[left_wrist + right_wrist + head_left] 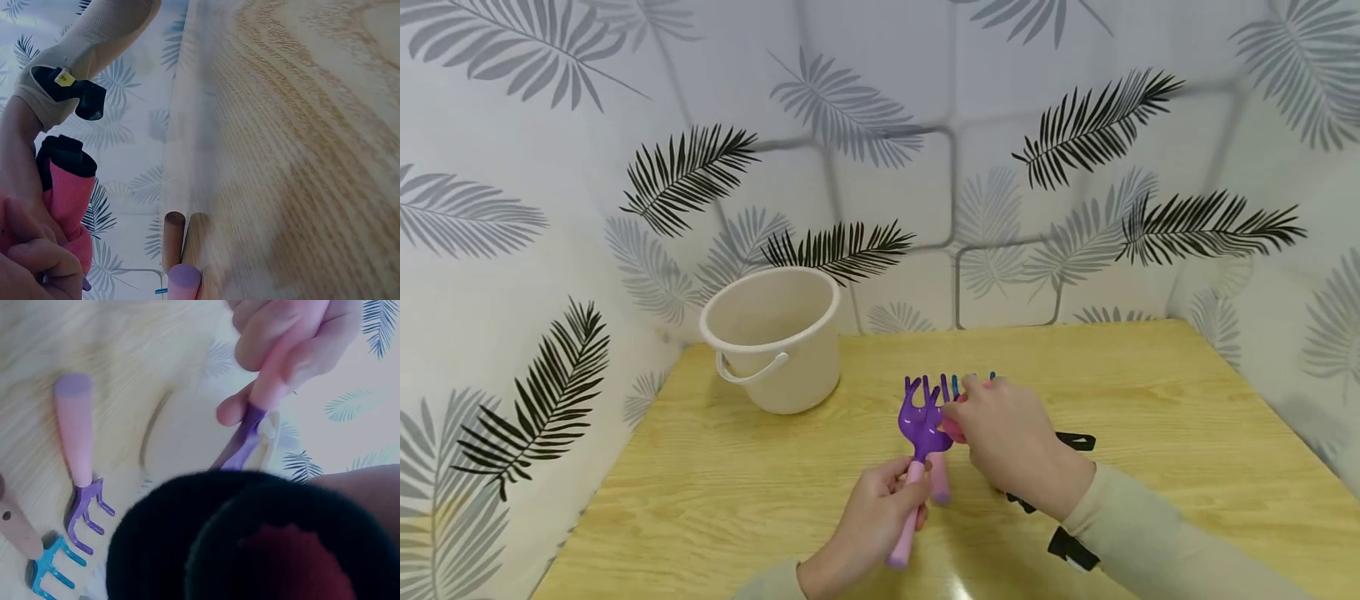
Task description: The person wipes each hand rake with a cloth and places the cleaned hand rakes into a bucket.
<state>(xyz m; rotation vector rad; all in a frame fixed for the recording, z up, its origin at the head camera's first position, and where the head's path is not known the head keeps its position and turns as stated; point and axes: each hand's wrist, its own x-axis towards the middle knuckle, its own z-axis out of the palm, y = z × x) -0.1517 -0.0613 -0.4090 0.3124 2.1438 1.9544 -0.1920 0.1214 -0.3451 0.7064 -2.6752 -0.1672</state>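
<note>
Pale, black-and-grey leaf-patterned walls [895, 200] behind and beside a yellowish wood-grain table [715, 492]

Right sleeve [1172, 529]: long, plain, pale beige, ending in a cuff [1086, 502]. Left sleeve [771, 585]: matching beige. Beside the right cuff sits a black attachment [84, 95] bearing a small yellow label [64, 77].

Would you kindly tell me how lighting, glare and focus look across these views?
Head view: bright, with a small white glare on the yellow wood-grain table at the bottom edge and highlights on the glossy purple fork with a pink handle; left wrist view: dimmer, with a soft shadow on the wood; right wrist view: the black-and-pink fabric item looms dark and blurred.
</note>
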